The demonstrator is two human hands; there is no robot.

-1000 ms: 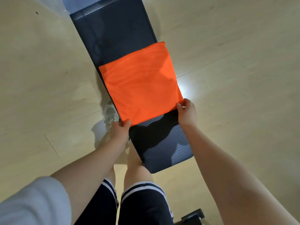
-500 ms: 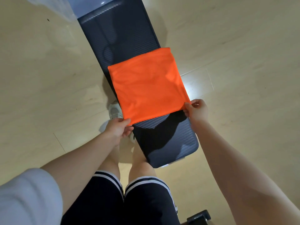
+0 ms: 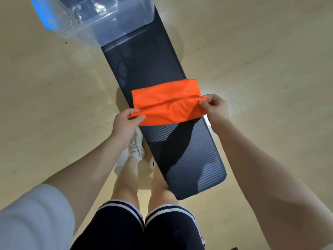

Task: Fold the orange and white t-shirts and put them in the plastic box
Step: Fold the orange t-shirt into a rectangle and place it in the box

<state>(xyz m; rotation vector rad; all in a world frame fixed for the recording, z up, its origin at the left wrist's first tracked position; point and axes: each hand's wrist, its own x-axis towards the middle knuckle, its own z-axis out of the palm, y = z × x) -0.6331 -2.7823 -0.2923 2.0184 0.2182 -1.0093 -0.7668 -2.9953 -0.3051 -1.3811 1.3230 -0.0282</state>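
The orange t-shirt [image 3: 167, 101] lies folded across the middle of a long dark bench [image 3: 189, 150]. Its near edge is lifted and doubled over toward the far edge. My left hand [image 3: 126, 123] pinches the shirt's near left corner. My right hand [image 3: 215, 107] pinches the near right corner, a little above the cloth. The clear plastic box [image 3: 100, 20] stands at the far end of the bench, partly out of frame. No white t-shirt is in view.
The bench stands on a pale wooden floor [image 3: 54, 87]. My legs in dark shorts and white shoes [image 3: 136, 148] are by the bench's left side, near its front end. A blue patch [image 3: 46, 18] shows on the box's left wall.
Both hands have raised the shirt's near edge and carried it away from me, so the orange cloth now looks about half as deep. The view has tilted forward, bringing the plastic box into sight.
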